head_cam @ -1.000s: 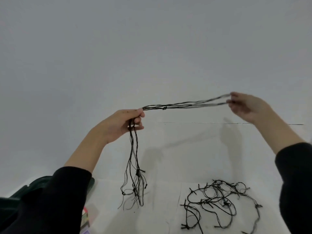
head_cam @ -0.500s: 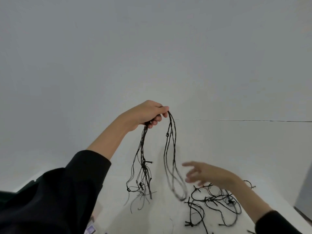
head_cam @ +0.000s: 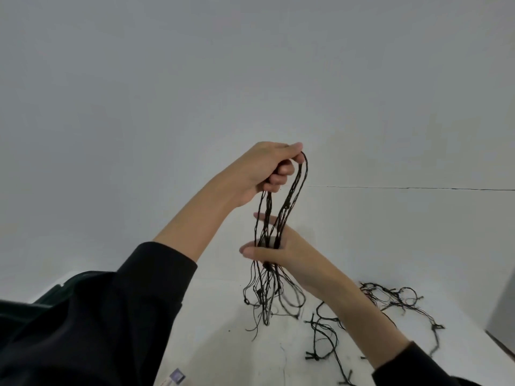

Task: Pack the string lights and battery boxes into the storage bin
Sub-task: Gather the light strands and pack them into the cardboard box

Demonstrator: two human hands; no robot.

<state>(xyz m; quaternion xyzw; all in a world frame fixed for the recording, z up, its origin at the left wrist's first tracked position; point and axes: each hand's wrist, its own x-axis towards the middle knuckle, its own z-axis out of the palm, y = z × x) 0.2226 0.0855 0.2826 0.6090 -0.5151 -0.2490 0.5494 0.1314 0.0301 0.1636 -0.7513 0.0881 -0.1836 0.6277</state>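
The right hand (head_cam: 278,247) has risen from the table (head_cam: 217,316) to the hanging string lights (head_cam: 268,203), thumb and fingers loosely round the strands. The left hand (head_cam: 264,171) grips their looped top; a second tangle (head_cam: 390,299) lies on the table.

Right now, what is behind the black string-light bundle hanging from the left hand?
Behind the middle of the black string-light bundle is the right hand, its thumb crossing in front. Lower down, the white table shows between strands. The grip inside the left hand is hidden.
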